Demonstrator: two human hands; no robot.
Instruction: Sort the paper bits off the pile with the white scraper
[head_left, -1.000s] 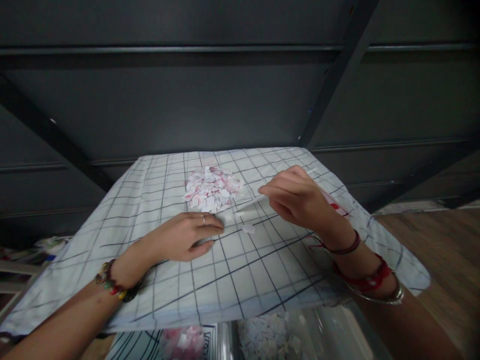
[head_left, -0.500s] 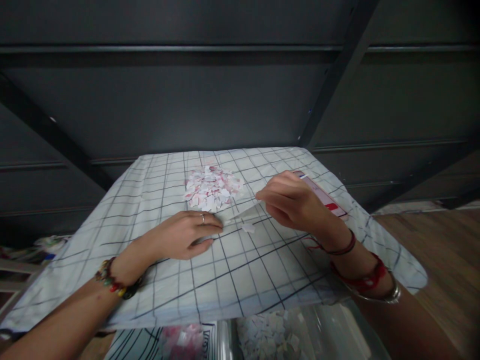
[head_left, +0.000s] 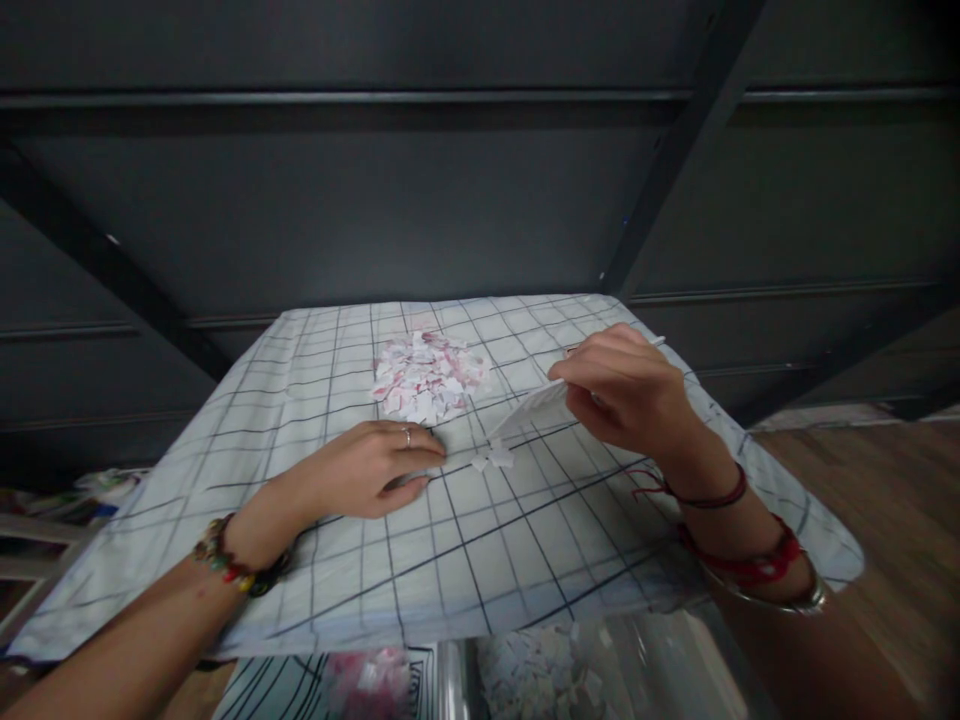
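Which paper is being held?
The long white strip pinched by the right hand; the small scraps and the pile lie on the checked cloth.

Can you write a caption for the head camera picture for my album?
Left hand resting on a checked cloth near torn scraps, right hand holding up a white paper.

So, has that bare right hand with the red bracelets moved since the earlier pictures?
Yes: the right hand has moved rightward, farther from the loose heap of white-and-pink paper scraps lying on the white, dark-checked cloth.
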